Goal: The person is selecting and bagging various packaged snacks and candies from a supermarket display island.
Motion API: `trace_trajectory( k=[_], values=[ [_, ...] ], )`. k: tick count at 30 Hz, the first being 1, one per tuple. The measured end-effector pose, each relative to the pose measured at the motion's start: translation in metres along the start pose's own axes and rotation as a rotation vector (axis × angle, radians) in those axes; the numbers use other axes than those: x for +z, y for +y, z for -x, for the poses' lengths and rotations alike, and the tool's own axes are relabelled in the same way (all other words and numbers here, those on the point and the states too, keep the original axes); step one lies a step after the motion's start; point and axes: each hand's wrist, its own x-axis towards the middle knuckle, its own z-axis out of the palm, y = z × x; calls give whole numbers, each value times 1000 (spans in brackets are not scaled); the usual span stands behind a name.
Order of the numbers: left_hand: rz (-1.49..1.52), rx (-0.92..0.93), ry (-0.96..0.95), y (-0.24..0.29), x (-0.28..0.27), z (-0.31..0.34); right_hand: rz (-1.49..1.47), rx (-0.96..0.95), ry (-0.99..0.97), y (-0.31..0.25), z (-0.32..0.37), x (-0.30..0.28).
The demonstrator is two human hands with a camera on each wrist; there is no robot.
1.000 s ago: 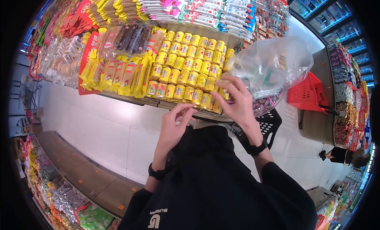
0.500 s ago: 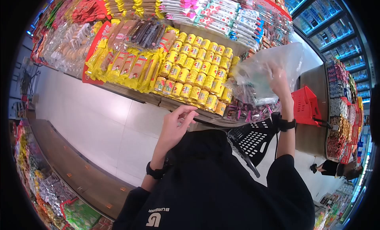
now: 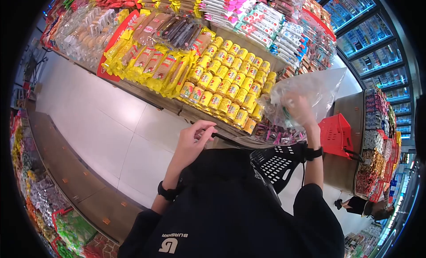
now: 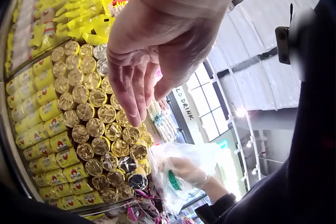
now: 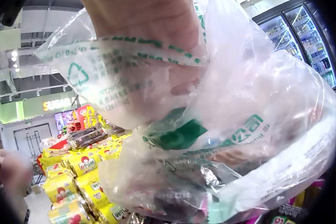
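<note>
My left hand (image 3: pixel 194 138) hovers in front of the shelf edge, fingers loosely bent with nothing in them. Beyond its fingertips stand rows of small yellow cylindrical packs (image 3: pixel 230 76); their gold foil ends (image 4: pixel 97 98) show in the left wrist view. A clear plastic bag (image 3: pixel 330 82) with green print rests at the right end of these rows. Inside its mouth is my right hand (image 3: pixel 301 110), blurred in the head view. The right wrist view shows film covering the fingers, and I cannot tell whether they hold anything. Wrapped items show through the bag's lower part.
Yellow-wrapped long packs (image 3: pixel 153 65) lie left of the cylinders. Dark packets with pink ends (image 3: pixel 279 134) sit under the bag. A black basket (image 3: pixel 277 167) stands below the shelf edge, and a red basket (image 3: pixel 335 133) is farther right. Another person (image 3: pixel 366 205) is at the far right.
My right hand has moved from over the yellow cylinders to the right and into the plastic bag. My left hand stays near the shelf edge. The head view has shifted.
</note>
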Motion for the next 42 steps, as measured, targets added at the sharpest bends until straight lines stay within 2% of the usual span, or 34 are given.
trace_trajectory(
  k=[1,4,7,10,13,14,16,19,22,23,25,27,28,29,30,32,35,36,38,39,41,42],
  values=[
    [0,15,-8,0,0,-1,-18,-41,55,2,-2,7],
    [-3,37,-13,0,2,-1,278,-201,47,6,-4,8],
    [1,35,-19,1,1,-2,160,-259,120,-2,-3,10],
    [-4,38,-30,1,2,-5,164,-174,50,23,3,17],
    [-7,43,-12,2,0,-4,370,-275,213,33,5,10],
    [-7,50,-5,0,0,-4,377,-153,169,31,6,6],
    [-7,47,5,-1,-1,-4,394,98,83,-5,2,-21],
    [-1,30,10,-2,1,-5,530,-145,164,4,3,-33],
    [12,39,4,-2,3,-7,472,-121,140,21,-2,-41],
    [16,43,1,-1,3,-8,386,16,165,21,2,-47],
    [17,50,3,1,3,-8,206,281,207,-20,8,-78],
    [7,59,6,2,2,-8,159,146,339,-41,20,-106],
    [2,50,13,1,1,-8,140,236,428,-51,29,-119],
    [-3,42,15,2,0,-8,208,58,517,-50,36,-135],
    [-9,34,12,1,0,-8,-45,344,553,-64,47,-146],
    [8,16,-1,-1,0,-9,-258,303,823,-62,67,-160],
    [41,35,-20,-1,4,-10,-837,-41,882,-63,73,-157],
    [51,49,-25,0,5,-12,-809,-79,820,-79,64,-147],
    [41,50,-43,8,9,-14,-753,55,631,-112,50,-118],
    [35,48,-48,13,10,-14,-807,11,543,-128,38,-97],
    [49,121,-75,22,11,-14,-1004,73,259,-151,27,-65],
    [57,156,-82,27,11,-13,-1110,169,180,-162,22,-49]
  ],
)
